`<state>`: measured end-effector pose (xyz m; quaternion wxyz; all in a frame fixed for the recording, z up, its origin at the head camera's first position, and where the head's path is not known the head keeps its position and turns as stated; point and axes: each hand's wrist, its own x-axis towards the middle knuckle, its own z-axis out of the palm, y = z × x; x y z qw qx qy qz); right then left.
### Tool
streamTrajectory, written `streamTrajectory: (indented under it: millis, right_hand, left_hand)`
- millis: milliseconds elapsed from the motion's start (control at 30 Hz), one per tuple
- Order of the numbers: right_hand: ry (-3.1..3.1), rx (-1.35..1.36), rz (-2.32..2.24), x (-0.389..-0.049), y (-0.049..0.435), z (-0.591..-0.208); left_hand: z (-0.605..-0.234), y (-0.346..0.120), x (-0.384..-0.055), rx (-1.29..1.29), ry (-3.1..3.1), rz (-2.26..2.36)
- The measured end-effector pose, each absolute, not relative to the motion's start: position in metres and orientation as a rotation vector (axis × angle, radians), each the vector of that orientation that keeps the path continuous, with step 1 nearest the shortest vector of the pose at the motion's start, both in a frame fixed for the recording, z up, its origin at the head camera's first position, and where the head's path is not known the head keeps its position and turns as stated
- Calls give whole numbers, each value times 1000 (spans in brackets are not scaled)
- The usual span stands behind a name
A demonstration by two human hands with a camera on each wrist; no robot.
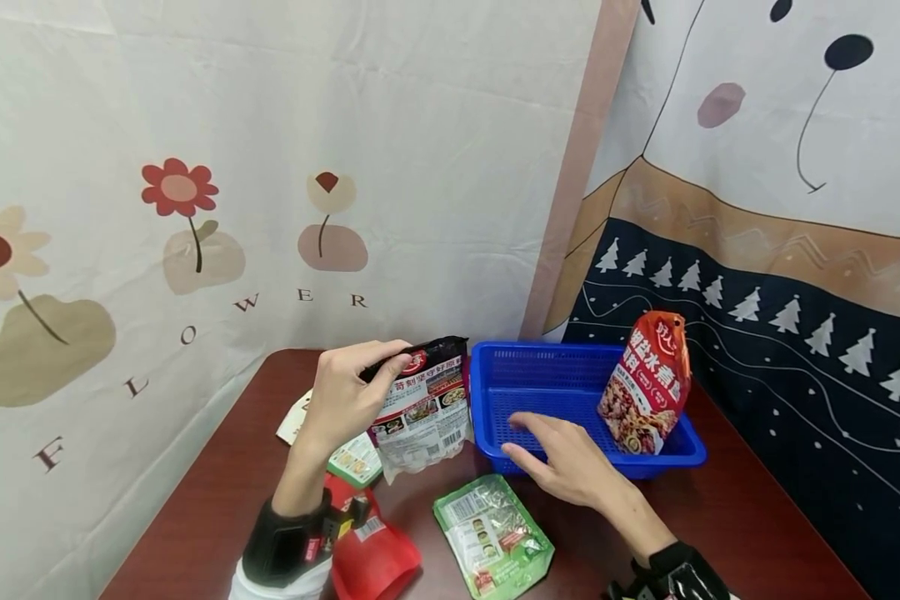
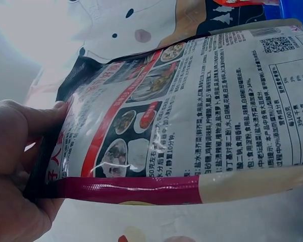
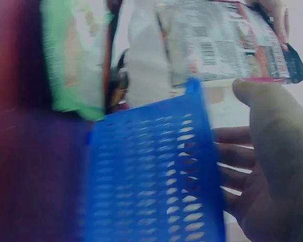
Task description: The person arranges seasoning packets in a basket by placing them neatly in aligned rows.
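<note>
My left hand point(image 1: 356, 392) grips the black top edge of a food packet point(image 1: 423, 412), its thumb on the near face. The packet hangs upright just left of the blue basket point(image 1: 525, 350), its printed back with small food pictures facing me. In the left wrist view, the fingers behind the packet point(image 2: 141, 111) are mostly hidden. My right hand point(image 1: 570, 458) holds nothing, its fingers spread and loosely bent at the basket's near side. A red seasoning packet point(image 1: 648, 383) leans upright in the basket's right end.
A green packet point(image 1: 495, 537) lies on the brown table point(image 1: 217, 517) in front of the basket. Left of it lies a red packet point(image 1: 375, 554), with another green-edged packet point(image 1: 356, 460) and a pale packet point(image 1: 294, 419) behind. A printed cloth point(image 1: 435, 167) hangs behind the table.
</note>
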<state>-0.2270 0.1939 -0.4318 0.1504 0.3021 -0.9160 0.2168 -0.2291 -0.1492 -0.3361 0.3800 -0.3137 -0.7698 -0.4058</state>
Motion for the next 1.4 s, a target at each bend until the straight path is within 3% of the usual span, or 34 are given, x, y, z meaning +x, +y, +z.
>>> streamTrajectory:
  millis: [267, 567, 1000, 1400]
  right_hand:
    - [-2509, 998, 1193, -233, 152, -406]
    - [-2445, 1128, 1709, -247, 123, -404]
    - [-2275, 1132, 1750, -246, 123, -403]
    - [-2042, 845, 1735, -243, 154, -373]
  left_hand:
    - [-333, -150, -223, -875, -1932, -1038]
    - [-327, -150, -218, -942, -1880, -1060]
    - [-328, -152, -219, -841, -1896, -1134]
    - [-348, -131, -236, -803, -2164, -1751]
